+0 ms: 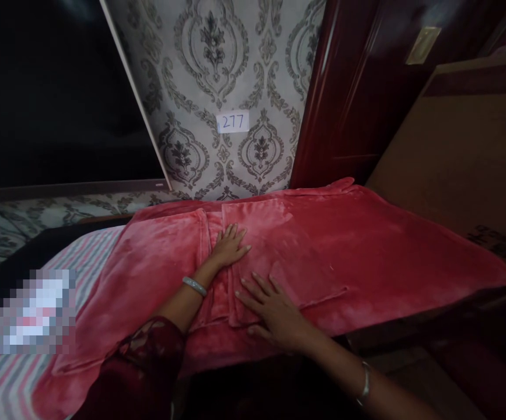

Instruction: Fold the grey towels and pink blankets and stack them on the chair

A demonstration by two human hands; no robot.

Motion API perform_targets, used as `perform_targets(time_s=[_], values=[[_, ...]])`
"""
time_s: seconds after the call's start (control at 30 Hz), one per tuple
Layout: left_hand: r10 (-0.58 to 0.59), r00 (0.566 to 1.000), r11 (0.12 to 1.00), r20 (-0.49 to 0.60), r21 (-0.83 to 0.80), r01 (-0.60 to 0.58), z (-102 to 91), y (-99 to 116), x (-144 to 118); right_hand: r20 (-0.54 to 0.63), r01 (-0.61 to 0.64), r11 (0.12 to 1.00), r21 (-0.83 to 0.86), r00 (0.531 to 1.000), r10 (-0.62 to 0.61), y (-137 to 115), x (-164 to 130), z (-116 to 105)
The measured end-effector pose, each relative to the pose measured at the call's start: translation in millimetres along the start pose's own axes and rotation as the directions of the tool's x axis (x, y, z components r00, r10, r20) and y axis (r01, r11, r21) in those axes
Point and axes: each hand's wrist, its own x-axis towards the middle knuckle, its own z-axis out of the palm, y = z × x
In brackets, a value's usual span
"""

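Blanket [401,251] under left grip [229,248], right grip [279,315], fingers apart; front edge [366,321] near, room rightward.

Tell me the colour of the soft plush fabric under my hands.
The soft plush fabric is pinkish red, shown in the head view.

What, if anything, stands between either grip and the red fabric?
Nothing visible. The left grip and right grip are both spread flat, apparently resting directly on the red fabric. The cardboard box stands off to the right, not between them.
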Motion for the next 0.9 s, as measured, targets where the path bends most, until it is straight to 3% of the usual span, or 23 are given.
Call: perform_targets(time_s=[0.1, 0.2, 0.3, 0.47, 0.6, 0.73, 0.8, 0.9], values=[[-0.015, 1.000, 1.000, 0.008, -0.003, 0.015, -3.6, 3, -4, 0.036, 0.056, 0.984, 0.167, 0.997, -0.063, 7, -10, -16], [-0.055, 0.997, 0.998, 0.054, -0.012, 0.056, -14.6, 8, 2, -0.093, 0.049, 0.970, 0.238, 0.995, -0.027, 25, -2, -41], [-0.104, 0.994, 0.995, 0.034, -0.009, 0.104, -33.6, 14, 25, -0.210, -0.091, 0.993, 0.080, 0.972, 0.106, 48, 23, -64], [-0.136, 0.986, 0.991, -0.097, -0.004, 0.136, -53.6, 13, 72, -0.194, -0.388, 0.900, -0.199, 0.916, 0.352, 90, 64, -81], [-0.219, 0.969, 0.975, -0.113, -0.006, 0.220, -32.5, -3, 84, -0.227, -0.464, 0.848, -0.256, 0.882, 0.413, 118, 73, -67], [-0.258, 0.954, 0.965, -0.151, 0.016, 0.264, -5.8, -17, 84, -0.259, -0.480, 0.841, -0.252, 0.870, 0.419, 132, 67, -49], [-0.247, 0.952, 0.965, -0.178, 0.043, 0.259, -0.8, -19, 86, -0.215, -0.473, 0.850, -0.232, 0.877, 0.429, 133, 66, -54], [-0.249, 0.952, 0.962, -0.179, 0.063, 0.264, -0.3, -19, 89, -0.107, -0.447, 0.878, -0.168, 0.894, 0.435, 135, 76, -85]])
